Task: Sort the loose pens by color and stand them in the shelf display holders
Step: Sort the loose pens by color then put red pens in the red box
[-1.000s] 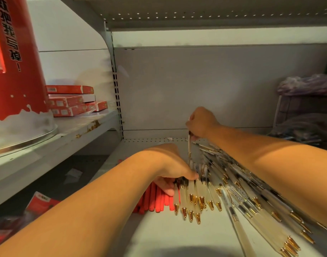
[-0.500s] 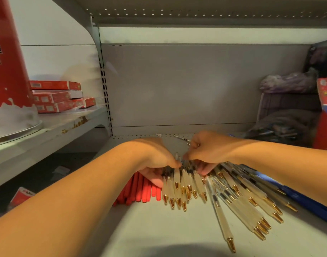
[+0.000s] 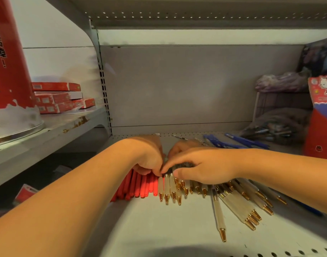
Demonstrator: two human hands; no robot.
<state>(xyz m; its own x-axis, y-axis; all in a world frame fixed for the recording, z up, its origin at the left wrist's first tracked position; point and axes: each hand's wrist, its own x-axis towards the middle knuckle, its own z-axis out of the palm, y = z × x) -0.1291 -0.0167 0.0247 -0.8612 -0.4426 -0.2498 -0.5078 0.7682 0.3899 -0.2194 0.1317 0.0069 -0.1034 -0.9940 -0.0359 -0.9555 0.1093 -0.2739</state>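
**Supervisor:** What are you finding on the pens?

**Inspector:** The white pens (image 3: 166, 188) are lying in a row on the shelf (image 3: 159, 229), gold tips pointing at the front edge. The red pens (image 3: 140, 186) are touching them on the left. More white ones are fanning out toward the right front corner. I am judging them light, stiff and smooth-barrelled, so likely to be rolling. Taking a small bundle mid-barrel is looking safest.

**Supervisor:** And the hands?

**Inspector:** The right hand (image 3: 201, 167) is lying spread over the white row, fingers pressing down. The left hand (image 3: 149, 160) is curling onto the pens' top ends. Whether it is pinching one, I cannot tell.

**Supervisor:** Anything obstructing?

**Inspector:** Blue pens (image 3: 218, 143) are lying near the back edge. A red carton (image 3: 320, 117) is standing at the right end, beside a bag (image 3: 275, 125). No holder is showing in this view.
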